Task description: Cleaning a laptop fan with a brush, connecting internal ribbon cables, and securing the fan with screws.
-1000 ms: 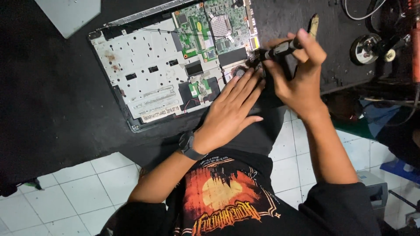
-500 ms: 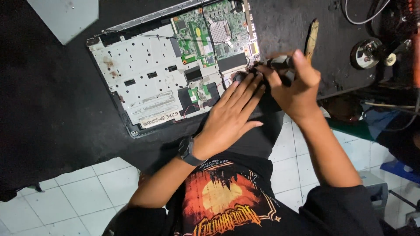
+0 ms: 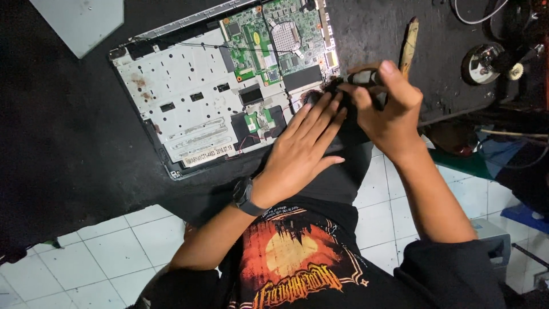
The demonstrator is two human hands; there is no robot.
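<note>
Looking down from the head camera, we see an opened laptop (image 3: 217,103) lying tilted on a black worktop (image 3: 63,131) in the upper middle of the frame. Its cover is off, showing a pale metal inner frame on the left part and a green circuit board (image 3: 274,40) at the upper right of the machine.

Our left hand (image 3: 303,149) lies flat with its fingers spread and straight, palm down, pressing on the laptop's lower right corner at the centre of the frame. A dark watch (image 3: 245,195) sits on that wrist.

Our right hand (image 3: 386,106), right of centre, is curled around a small dark tool (image 3: 357,77), pinching it between thumb and fingers. The tool's tip meets the laptop's right edge just beside the left fingertips; we cannot tell exactly what kind of tool it is.

A slim tool with a yellowish handle (image 3: 408,46) lies on the worktop just above the right hand. At the upper right edge stand a round metal object (image 3: 483,63) and dark cables. White floor tiles (image 3: 114,246) fill the lower left, and our black printed shirt (image 3: 297,257) shows at the bottom.
</note>
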